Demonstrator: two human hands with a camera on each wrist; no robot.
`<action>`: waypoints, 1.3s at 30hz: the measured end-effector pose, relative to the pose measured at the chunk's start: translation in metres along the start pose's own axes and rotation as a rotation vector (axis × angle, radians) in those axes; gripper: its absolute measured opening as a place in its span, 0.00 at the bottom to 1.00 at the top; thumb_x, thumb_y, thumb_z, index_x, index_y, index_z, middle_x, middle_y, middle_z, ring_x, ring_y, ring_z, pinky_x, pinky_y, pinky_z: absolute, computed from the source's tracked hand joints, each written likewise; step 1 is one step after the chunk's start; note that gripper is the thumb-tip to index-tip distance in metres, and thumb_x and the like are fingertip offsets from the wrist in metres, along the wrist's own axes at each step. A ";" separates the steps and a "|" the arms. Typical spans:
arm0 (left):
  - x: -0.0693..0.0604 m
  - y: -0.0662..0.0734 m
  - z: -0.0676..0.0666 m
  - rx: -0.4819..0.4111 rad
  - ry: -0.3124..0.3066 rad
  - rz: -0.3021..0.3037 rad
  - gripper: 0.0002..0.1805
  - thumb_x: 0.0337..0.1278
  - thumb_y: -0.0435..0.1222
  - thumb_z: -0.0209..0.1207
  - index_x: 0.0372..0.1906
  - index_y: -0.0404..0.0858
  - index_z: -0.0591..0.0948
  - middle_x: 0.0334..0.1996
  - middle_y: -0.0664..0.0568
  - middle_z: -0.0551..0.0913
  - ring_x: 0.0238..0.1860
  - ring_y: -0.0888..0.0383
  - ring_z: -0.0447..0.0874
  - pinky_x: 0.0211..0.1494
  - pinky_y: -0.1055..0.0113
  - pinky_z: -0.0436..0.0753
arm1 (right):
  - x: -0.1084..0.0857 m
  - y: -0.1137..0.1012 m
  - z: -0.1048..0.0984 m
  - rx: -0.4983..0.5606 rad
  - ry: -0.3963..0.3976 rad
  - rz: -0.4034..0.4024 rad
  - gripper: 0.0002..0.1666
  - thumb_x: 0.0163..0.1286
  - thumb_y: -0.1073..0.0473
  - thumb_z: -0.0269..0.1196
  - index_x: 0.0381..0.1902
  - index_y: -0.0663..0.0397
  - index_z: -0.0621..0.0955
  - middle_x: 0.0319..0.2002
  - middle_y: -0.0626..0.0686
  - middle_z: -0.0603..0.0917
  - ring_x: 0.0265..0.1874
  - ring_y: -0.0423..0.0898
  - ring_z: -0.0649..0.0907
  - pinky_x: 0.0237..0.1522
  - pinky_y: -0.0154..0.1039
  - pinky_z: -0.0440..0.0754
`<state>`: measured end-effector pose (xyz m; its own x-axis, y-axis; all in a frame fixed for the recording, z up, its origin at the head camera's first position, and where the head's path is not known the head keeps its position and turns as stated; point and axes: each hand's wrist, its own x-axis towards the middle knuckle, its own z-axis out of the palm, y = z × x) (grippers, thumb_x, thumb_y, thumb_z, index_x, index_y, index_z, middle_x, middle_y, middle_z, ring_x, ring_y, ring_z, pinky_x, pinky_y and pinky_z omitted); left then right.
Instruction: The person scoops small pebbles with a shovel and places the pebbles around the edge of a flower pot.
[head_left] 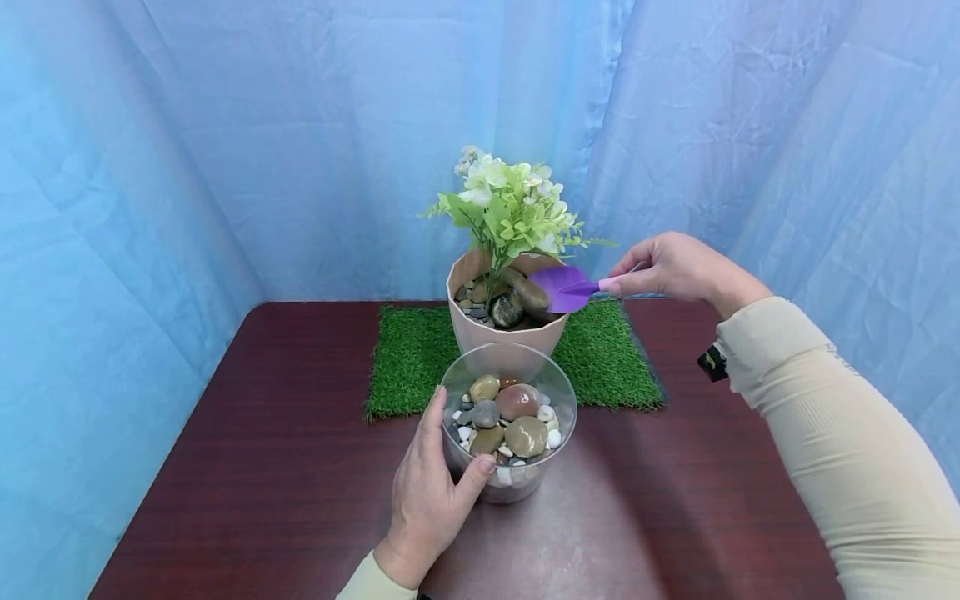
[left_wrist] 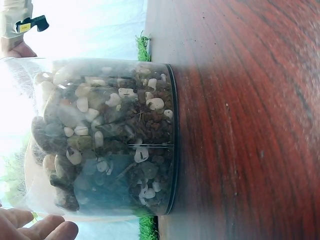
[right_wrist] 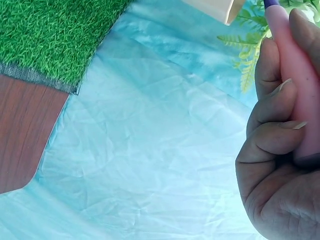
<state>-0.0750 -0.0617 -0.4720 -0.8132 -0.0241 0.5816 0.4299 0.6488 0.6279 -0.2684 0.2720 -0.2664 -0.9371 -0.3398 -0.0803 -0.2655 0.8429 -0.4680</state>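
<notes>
Now the purple trowel [head_left: 562, 289] is clamped by its pink handle [right_wrist: 300, 82] in the right grip [head_left: 671, 268], its blade held over the planter [head_left: 476, 335]; on the worktop [head_left: 262, 467], the clear container [head_left: 510, 493] of pebbles [head_left: 526, 436] is clasped by the left grip [head_left: 431, 496].

The table [head_left: 225, 467] leaves room leftward; flowers [head_left: 517, 208] block above the pot [head_left: 483, 335].

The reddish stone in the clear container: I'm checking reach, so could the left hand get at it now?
Probably yes, once it lets go: the left hand holds the clear container, but the top is open and the reddish stone lies uncovered.
</notes>
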 end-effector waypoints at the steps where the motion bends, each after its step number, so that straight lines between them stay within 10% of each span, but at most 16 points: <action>1: 0.000 0.000 0.000 -0.001 -0.001 -0.002 0.53 0.58 0.53 0.70 0.84 0.41 0.57 0.79 0.46 0.66 0.75 0.48 0.72 0.66 0.46 0.79 | 0.000 0.000 0.000 -0.005 0.001 -0.003 0.19 0.67 0.38 0.72 0.46 0.41 0.92 0.30 0.49 0.88 0.28 0.45 0.73 0.30 0.42 0.71; 39: 0.001 0.002 -0.001 -0.001 -0.010 -0.011 0.56 0.53 0.47 0.73 0.83 0.40 0.57 0.79 0.46 0.66 0.76 0.48 0.70 0.69 0.47 0.77 | -0.018 0.001 0.007 -0.013 0.068 0.010 0.22 0.65 0.31 0.71 0.43 0.38 0.91 0.32 0.47 0.87 0.30 0.47 0.75 0.32 0.43 0.73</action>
<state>-0.0741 -0.0615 -0.4698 -0.8219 -0.0237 0.5691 0.4211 0.6475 0.6352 -0.2502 0.2759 -0.2719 -0.9527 -0.3028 -0.0251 -0.2586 0.8515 -0.4562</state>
